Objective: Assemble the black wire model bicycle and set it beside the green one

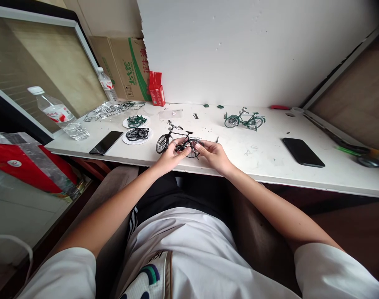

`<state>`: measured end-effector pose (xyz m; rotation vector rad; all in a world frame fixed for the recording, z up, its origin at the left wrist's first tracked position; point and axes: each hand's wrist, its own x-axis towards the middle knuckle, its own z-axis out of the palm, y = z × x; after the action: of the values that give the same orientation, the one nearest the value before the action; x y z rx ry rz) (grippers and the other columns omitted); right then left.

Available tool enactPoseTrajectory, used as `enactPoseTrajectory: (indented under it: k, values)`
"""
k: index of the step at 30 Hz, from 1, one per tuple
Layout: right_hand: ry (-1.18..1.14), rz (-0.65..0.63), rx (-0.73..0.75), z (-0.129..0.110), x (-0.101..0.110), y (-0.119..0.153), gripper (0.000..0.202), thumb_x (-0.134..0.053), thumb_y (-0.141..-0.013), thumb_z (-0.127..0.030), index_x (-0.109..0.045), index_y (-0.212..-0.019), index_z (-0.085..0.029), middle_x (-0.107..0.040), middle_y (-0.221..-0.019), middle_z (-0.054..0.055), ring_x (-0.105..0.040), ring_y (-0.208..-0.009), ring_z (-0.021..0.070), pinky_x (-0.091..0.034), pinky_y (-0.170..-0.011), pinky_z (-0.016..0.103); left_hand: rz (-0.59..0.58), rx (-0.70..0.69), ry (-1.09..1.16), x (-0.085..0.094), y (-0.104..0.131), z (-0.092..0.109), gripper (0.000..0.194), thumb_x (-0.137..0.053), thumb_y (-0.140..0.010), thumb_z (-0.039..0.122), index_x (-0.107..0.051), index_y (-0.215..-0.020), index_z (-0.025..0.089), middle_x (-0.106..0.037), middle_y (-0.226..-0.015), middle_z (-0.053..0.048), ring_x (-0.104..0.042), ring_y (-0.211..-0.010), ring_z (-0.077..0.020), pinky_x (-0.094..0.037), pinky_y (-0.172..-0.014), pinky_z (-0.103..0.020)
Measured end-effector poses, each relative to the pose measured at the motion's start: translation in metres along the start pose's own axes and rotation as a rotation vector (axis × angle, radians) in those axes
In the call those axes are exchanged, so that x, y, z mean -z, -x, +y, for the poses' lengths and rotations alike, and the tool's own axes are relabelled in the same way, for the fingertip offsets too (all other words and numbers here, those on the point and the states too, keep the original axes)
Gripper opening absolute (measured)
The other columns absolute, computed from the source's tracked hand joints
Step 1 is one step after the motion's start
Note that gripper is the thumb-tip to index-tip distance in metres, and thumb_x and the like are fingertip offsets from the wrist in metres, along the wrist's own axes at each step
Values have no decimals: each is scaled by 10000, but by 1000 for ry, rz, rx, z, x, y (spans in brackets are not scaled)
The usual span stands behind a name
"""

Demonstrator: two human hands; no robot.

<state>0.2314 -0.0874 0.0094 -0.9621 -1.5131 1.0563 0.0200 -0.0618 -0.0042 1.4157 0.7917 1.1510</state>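
Observation:
A small black model bicycle [180,135] is upright near the table's front edge, its front wheel pointing left. My left hand [171,157] grips its lower middle near the pedals, thumb and fingers closed on it. My right hand [216,156] pinches the rear wheel from the right side. Behind and to the right stands a green model bicycle [244,119]. On the left, one white plate [125,123] bears green bicycle parts [136,121], and a second plate [133,142] in front bears black parts [137,133].
A phone [106,143] lies at left, another [303,152] at right. Two bottles [62,115] [106,85], plastic frames [114,110], a red box [157,89] and a carton [123,68] are at back left. A computer mouse [369,161] rests at far right.

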Motion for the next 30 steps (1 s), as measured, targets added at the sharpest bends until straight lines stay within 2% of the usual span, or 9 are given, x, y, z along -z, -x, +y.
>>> enactPoseTrajectory:
  k: [4,6,9,11,14,19,25,30]
  values:
    - [-65,80,5,5,3,-1,610,-838,-837,-750,-839,-1092,-196,-822,-1031,56,-720,-913,208,-605,-893,346,-47,12,44,8,-3,-2,654,-927,-841,483,-691,-1400,238,-639,-1551,-113,-548,-1492,-305,-450,-1197,-357]
    - [-73,128,8,8,5,-3,592,-832,-849,-743,-836,-1085,-201,-819,-1032,56,-725,-923,210,-605,-896,347,-51,3,80,11,-5,-1,693,-894,-846,576,-678,-1412,239,-634,-1547,-121,-574,-1462,-311,-486,-1130,-349]
    - [-44,184,15,10,9,-5,581,-825,-859,-742,-831,-1066,-200,-812,-1026,58,-718,-927,210,-601,-872,342,21,26,155,12,-8,0,728,-653,-921,807,-664,-1369,233,-683,-1415,-135,-692,-1266,-291,-537,-962,-346]
    - [-28,197,23,10,10,-6,581,-829,-853,-744,-825,-1038,-194,-808,-1006,59,-714,-923,211,-599,-866,342,92,44,162,11,-9,-2,737,-513,-959,861,-653,-1311,229,-702,-1319,-134,-728,-1147,-263,-540,-892,-342]
    - [-31,201,39,11,9,-6,567,-828,-860,-736,-811,-998,-186,-800,-968,55,-709,-903,204,-592,-876,341,176,16,129,9,-10,-8,643,-581,-977,797,-618,-1309,247,-711,-1239,-103,-734,-1053,-215,-535,-848,-316]
    - [-49,209,50,13,9,-7,546,-840,-863,-713,-811,-1001,-184,-798,-959,53,-707,-893,201,-585,-901,346,223,-43,125,10,-10,-11,582,-731,-964,673,-571,-1369,288,-744,-1150,-50,-710,-920,-153,-528,-789,-263]
    - [-46,242,64,13,9,-7,527,-836,-864,-715,-801,-955,-198,-783,-929,50,-695,-881,209,-580,-869,348,214,-68,145,8,-12,-8,498,-762,-955,647,-635,-1129,198,-751,-982,-67,-676,-800,-134,-505,-696,-240]
    - [-36,354,103,14,11,-9,513,-851,-854,-706,-777,-983,-215,-764,-903,41,-682,-845,196,-580,-823,344,217,13,111,8,-12,-4,535,-746,-946,687,-648,-1047,171,-763,-938,-86,-677,-744,-134,-501,-646,-236]
